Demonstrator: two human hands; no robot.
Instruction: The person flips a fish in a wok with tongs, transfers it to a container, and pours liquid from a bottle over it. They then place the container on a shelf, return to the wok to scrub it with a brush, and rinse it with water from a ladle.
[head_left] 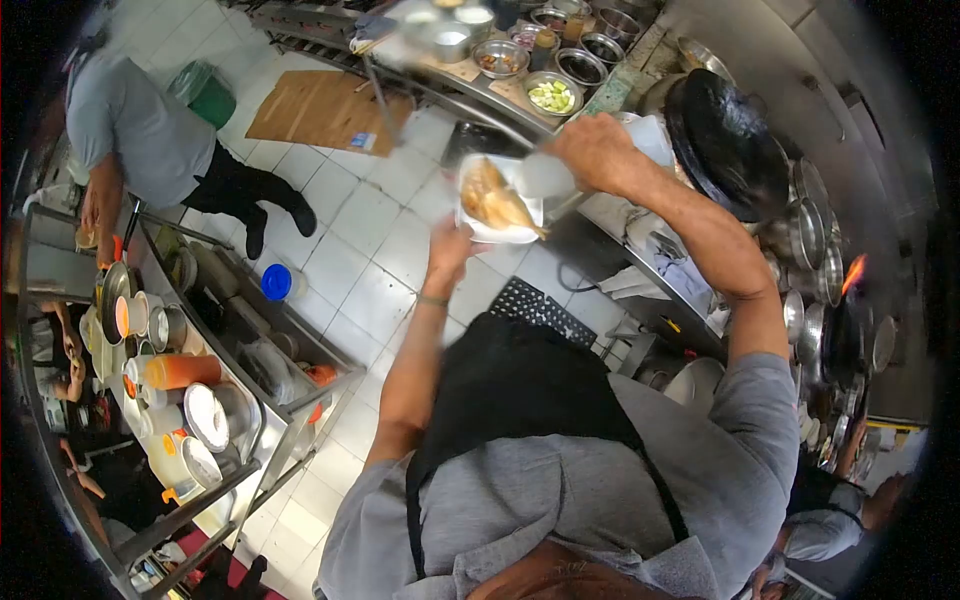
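My left hand [450, 252] grips the near-left rim of a white dish [518, 236] with rounded corners. On the dish lies a golden-brown piece of food [492, 200], whose narrow end reaches over the rim at the lower right. My right hand [597, 152] is closed above the dish's right side. A pale, motion-blurred object [546, 176] extends from it toward the food; its kind cannot be made out.
Metal bowls, one with green pieces [552, 96], stand on the counter ahead. A large black wok [735, 145] and a flame [853, 272] are to the right. Bottles [180, 372] crowd the left counter. A co-worker [140, 130] stands at far left; a blue-lidded tub [277, 282] sits on the floor.
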